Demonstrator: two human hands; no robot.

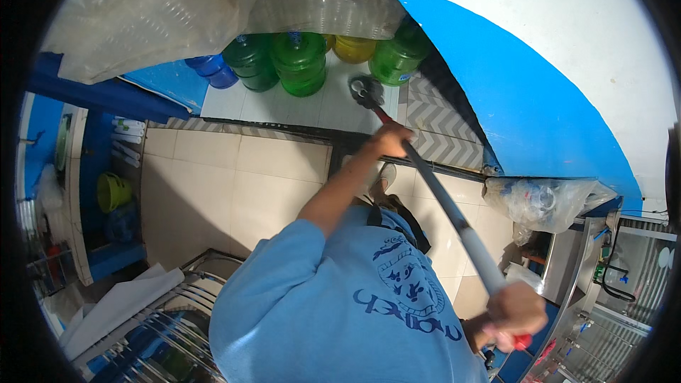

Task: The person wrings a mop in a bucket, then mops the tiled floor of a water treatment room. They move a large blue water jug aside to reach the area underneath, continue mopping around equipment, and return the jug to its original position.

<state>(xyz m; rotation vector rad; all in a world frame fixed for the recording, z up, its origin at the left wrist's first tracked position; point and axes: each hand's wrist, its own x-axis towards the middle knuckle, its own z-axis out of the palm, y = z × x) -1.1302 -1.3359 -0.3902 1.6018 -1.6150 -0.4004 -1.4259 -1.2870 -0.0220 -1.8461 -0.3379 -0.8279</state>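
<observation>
A long-handled mop-like tool (439, 186) slants across in front of my body, and both my hands grip its pole. My left hand (392, 139) is closed around the lower shaft, near a red joint. Around the end with the red cap, my right hand (516, 308) is closed and a little blurred. The dark, blurred tool head (367, 90) is over the pale tiled platform (340, 111). Left of it stand a green water jug (299, 72), a darker green jug (252, 66) and a blue jug (215, 70). Another green jug (398, 61) is close on its right, with a yellow jug (355, 49) behind.
Large clear plastic bags (159, 10) hang over the jugs. A blue-and-white wall (511, 74) rises at right, with a plastic bag of items (542, 197) below. The platform has a dark edge (255, 126). A metal rack (181, 319) and lime bucket (113, 191) are at left.
</observation>
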